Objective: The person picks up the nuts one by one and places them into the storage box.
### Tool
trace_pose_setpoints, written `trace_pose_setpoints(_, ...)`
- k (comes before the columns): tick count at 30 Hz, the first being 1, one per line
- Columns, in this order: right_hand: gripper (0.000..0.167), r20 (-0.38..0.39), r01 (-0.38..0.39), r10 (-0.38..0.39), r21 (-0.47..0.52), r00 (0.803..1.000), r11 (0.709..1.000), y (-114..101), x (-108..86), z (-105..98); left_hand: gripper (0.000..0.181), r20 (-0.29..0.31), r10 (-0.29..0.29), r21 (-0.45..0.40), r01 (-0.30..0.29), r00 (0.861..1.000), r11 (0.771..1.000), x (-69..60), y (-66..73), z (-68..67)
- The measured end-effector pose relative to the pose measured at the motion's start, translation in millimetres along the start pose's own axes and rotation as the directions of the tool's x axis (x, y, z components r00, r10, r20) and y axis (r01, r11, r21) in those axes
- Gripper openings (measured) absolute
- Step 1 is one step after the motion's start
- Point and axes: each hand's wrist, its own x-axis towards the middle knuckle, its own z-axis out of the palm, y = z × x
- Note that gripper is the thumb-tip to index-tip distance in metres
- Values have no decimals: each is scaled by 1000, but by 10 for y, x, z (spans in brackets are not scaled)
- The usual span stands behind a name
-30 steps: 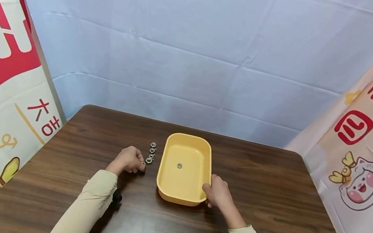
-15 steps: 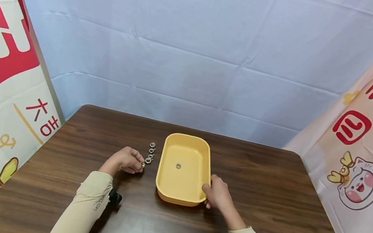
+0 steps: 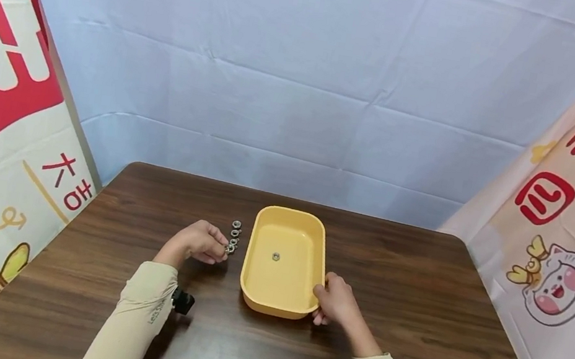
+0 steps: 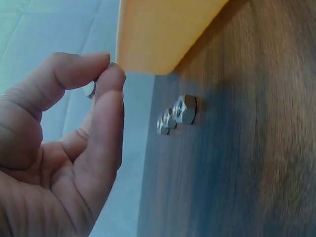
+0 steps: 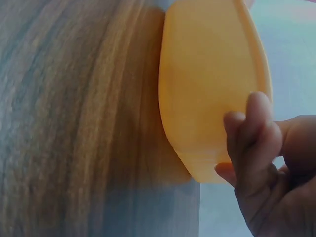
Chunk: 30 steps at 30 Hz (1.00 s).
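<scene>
My left hand (image 3: pixel 205 242) is left of a yellow tray, pinching a hex nut (image 4: pixel 90 89) between thumb and fingertip; the fingers largely cover this nut. In the left wrist view the pinch is raised off the tabletop. Just beyond those fingertips, several silver hex nuts (image 4: pixel 185 109) lie on the table in a row running away from me. The yellow tray (image 3: pixel 291 213) stands at the middle, with one nut (image 3: pixel 276 257) on its floor. At the tray's near right corner my right hand (image 3: pixel 338 301) grips the rim, thumb over the edge and fingers against the outer wall.
Dark wood tabletop (image 3: pixel 415 300) extends on both sides of the tray. Behind its far edge hangs a pale cloth backdrop (image 3: pixel 298 112). Printed banners flank the table at left (image 3: pixel 9 116) and right (image 3: pixel 566 236).
The left hand, pinching its nut, has shifted slightly right and away from me, closer to the row. The right hand and tray stay almost where they were.
</scene>
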Motion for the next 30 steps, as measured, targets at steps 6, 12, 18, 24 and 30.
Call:
trace_pose_setpoints(6,14,63,-67,55,200,996,978,17,-14,-16,24,21,23,-52,-22,1000,998,9,95,37)
trace_pose_setpoints(12,12,43,-59,49,260,998,964,25,-30,-17,21,23,47,-48,-46,999,998,3,215,53)
trace_pose_setpoints(18,12,83,-54,31,281,996,958,70,-34,-78,24,31,29,-29,-28,999,999,35,250,68)
trace_pose_setpoints(24,21,215,-62,-33,416,976,907,174,-1,-163,21,38,17,-16,-17,999,1000,62,274,85)
trace_pose_setpoints(30,20,310,-111,-50,480,949,871,216,21,-186,19,45,29,8,-29,999,1000,81,319,112)
